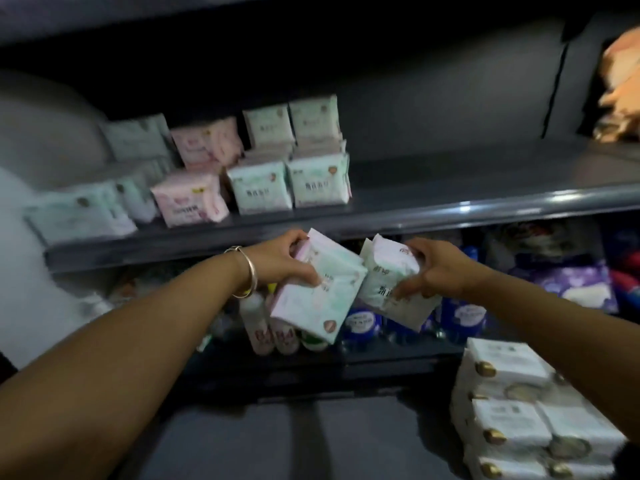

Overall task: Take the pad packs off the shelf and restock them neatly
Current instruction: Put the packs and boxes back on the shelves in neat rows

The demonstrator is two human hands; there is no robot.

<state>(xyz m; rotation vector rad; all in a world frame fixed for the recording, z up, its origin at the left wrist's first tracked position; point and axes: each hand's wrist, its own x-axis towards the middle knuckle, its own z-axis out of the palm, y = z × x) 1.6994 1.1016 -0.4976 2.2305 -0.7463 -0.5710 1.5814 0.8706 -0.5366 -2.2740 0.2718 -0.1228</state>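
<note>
My left hand [280, 259] grips a pale green and pink pad pack [318, 292] just below the front edge of the grey shelf [450, 209]. My right hand [436, 268] grips a second white-green pad pack [391, 275] right beside it; the two packs nearly touch. On the shelf's left half stand several pad packs: green ones [318, 180], a pink one [188, 199], and more rows behind. The shelf's right half is bare.
Below the shelf a lower level holds bottles [258, 329], blue jars [360, 322] and purple packs [575, 282]. A stack of white packs [512, 410] sits at the lower right. Orange goods [620, 84] lie at the upper right. A dark upper shelf hangs overhead.
</note>
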